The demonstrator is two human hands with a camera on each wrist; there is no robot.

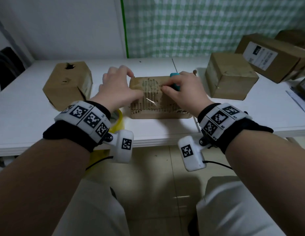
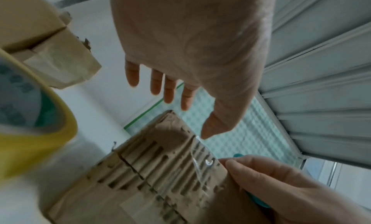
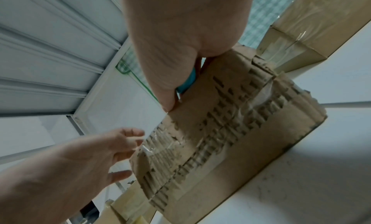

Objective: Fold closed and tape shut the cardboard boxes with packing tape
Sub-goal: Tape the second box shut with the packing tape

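A worn cardboard box with a torn, ribbed top lies closed in the middle of the white table. A strip of clear tape runs across its top. My left hand hovers over the box's left end with fingers spread and relaxed, and its thumb touches the tape. My right hand rests on the box top and grips a teal-handled cutter. The cutter shows under its palm. A yellow tape roll lies on the table beneath my left wrist.
A taped box with a hole in its top stands to the left. Another taped box stands to the right, with a labelled box behind it. The table's front edge runs just below my wrists.
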